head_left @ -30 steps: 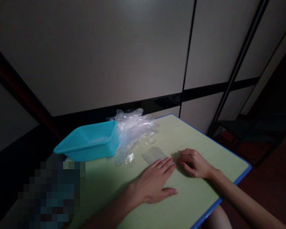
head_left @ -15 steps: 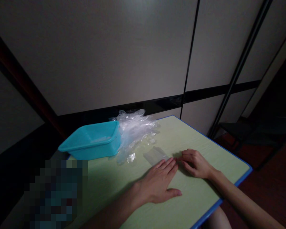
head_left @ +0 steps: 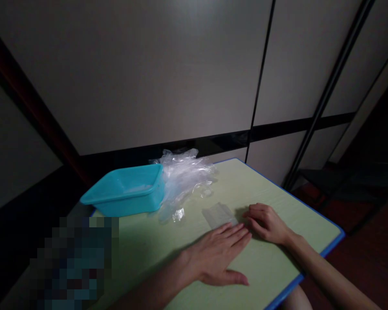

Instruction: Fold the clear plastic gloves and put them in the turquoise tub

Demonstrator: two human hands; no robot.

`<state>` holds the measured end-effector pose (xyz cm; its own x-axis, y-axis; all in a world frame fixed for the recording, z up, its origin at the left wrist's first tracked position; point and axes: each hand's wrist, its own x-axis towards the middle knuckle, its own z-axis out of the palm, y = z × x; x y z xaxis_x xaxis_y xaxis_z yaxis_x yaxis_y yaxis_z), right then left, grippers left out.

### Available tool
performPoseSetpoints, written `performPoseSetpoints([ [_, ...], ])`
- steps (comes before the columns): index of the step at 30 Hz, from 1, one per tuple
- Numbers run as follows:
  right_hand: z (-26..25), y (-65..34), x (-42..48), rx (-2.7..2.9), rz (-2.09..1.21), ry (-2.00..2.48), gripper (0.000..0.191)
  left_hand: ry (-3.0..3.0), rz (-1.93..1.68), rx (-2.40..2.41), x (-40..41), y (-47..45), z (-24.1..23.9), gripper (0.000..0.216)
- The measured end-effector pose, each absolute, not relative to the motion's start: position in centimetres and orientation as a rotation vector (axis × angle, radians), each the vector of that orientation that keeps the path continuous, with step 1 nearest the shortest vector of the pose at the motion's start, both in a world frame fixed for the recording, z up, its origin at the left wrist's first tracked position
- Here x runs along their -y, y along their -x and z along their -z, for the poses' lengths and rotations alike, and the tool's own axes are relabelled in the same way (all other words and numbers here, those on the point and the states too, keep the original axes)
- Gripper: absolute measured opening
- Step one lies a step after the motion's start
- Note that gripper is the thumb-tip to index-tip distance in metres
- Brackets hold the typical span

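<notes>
A small, roughly rectangular piece of translucent plastic film (head_left: 219, 215) lies flat on the table. My left hand (head_left: 218, 252) rests palm down with fingers straight and thumb spread, its fingertips over the film's near edge. To the right of the film, my right hand (head_left: 267, 221) is curled on the tabletop, fingers bent in towards the thumb. Whatever its fingertips may hold is hidden. Beyond the film spreads a loose heap of thin, clear disposable plastic gloves (head_left: 187, 174), touching a turquoise plastic basin (head_left: 132, 206) on the left.
The pale green table (head_left: 271, 275) has a blue edge and stands against wardrobe doors (head_left: 168, 77). Some whitish material, unclear in kind, lies in the basin. A dark chair (head_left: 339, 185) stands off to the right. A blurred-out patch covers the lower left.
My left hand has slid slightly right and nearer to me, uncovering more of the film. The film sits a little further right and looks smoother. My right hand has barely moved.
</notes>
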<state>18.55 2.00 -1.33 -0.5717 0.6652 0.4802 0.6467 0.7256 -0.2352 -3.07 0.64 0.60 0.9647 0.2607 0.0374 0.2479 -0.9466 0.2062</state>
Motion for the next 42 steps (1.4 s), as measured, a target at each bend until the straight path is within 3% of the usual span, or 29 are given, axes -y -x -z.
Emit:
performPoseSetpoints([
  [15,1.2,-18.6,-2.0,2.311,-0.212,1.01,0.025,-2.897,-0.086,-0.438,0.3,2.6,-0.4,0.077],
  [22,-0.7,-17.0,-1.6,2.062,-0.847,0.859,0.024,-2.914,-0.143,-0.414,0.6,2.6,-1.1,0.069],
  [30,-1.1,-12.4,-3.5,2.024,-1.694,0.702,0.035,-2.876,-0.082,-0.477,0.7,2.5,-1.0,0.069],
  [42,1.7,-9.5,-10.0,1.906,-1.627,0.672,0.039,-2.866,-0.118,-0.418,0.8,2.8,-1.3,0.069],
])
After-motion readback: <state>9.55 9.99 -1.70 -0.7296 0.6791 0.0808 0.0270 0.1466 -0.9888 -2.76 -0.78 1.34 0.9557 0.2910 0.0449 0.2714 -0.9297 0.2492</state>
